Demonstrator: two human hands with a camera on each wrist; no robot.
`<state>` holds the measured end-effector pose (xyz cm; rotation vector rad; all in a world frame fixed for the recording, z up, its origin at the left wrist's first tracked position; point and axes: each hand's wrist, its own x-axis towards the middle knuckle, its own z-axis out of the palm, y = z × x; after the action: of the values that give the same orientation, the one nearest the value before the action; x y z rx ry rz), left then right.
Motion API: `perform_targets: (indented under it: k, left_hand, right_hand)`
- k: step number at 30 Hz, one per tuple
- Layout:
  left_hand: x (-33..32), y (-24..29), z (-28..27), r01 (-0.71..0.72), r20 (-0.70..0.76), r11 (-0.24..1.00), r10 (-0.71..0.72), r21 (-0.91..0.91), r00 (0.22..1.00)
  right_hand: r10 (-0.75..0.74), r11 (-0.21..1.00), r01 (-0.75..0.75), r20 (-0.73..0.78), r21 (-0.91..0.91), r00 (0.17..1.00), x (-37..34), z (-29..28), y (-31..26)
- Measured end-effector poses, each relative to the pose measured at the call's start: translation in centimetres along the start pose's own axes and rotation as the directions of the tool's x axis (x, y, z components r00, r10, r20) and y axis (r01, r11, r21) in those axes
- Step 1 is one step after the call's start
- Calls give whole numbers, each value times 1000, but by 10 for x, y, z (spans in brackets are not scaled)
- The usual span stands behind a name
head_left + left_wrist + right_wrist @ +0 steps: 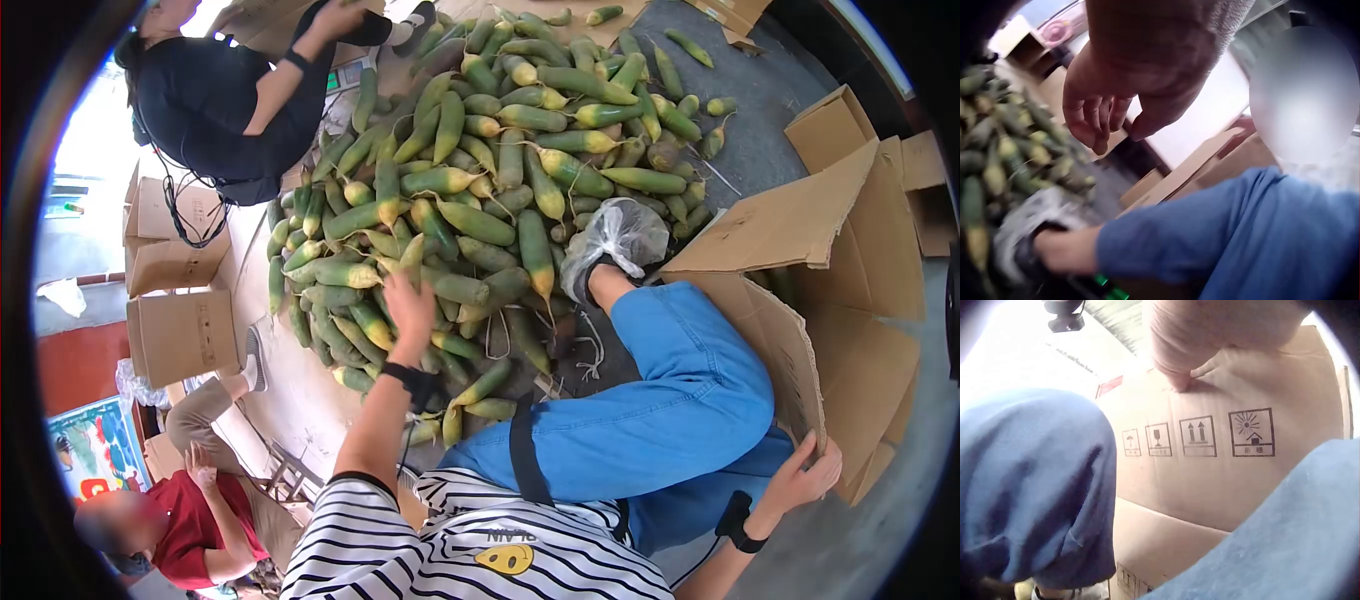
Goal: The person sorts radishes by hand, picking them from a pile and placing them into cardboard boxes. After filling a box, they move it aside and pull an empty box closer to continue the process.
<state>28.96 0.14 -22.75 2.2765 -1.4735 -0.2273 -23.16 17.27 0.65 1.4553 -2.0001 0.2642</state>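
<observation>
My left hand (408, 308) is over the near part of a big heap of green radishes (460, 180), its fingertips overlapping one pale green radish (411, 256) in the head view. Seen from the left wrist, the same hand (1138, 81) has loosely bent fingers, with a gap between thumb and fingers and no radish showing there. On the other side, my right hand (806, 470) grips the edge of an open cardboard box (780, 350). The thumb (1179, 381) presses the printed outer wall; the other fingers are mostly hidden.
My blue-trousered leg (660, 370) stretches between heap and box, a clear plastic bag (618, 240) around its shoe. A person in black (215, 110) sits at the far left; another in red (210, 530) is at the lower left. Cardboard boxes (185, 335) stand along the left.
</observation>
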Motion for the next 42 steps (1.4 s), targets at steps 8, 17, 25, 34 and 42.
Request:
perform_targets:
  k: [8, 17, 25, 34, 42]
  left_hand:
    - [50, -54, 33, 65, 352, 976, -137, 207, 926]
    - [-27, -26, -18, -191, 172, 978, 203, -85, 964]
    - [10, 214, -153, -174, -132, 74, 387, -982, 913]
    - [-57, 436, -152, 15, 6, -3, 780, -1000, 625]
    - [-28, 193, -32, -418, 415, 735, 659, -534, 627]
  right_hand:
    - [31, 999, -30, 17, -17, 999, 5, -4, -7]
    - [57, 997, -57, 3, 60, 998, 11, -7, -12]
    - [136, 967, -131, -7, 217, 991, 11, -9, -11]
    - [144, 963, -139, -4, 231, 990, 10, -10, -10]
    - [32, 993, -33, 5, 115, 999, 3, -6, -9]
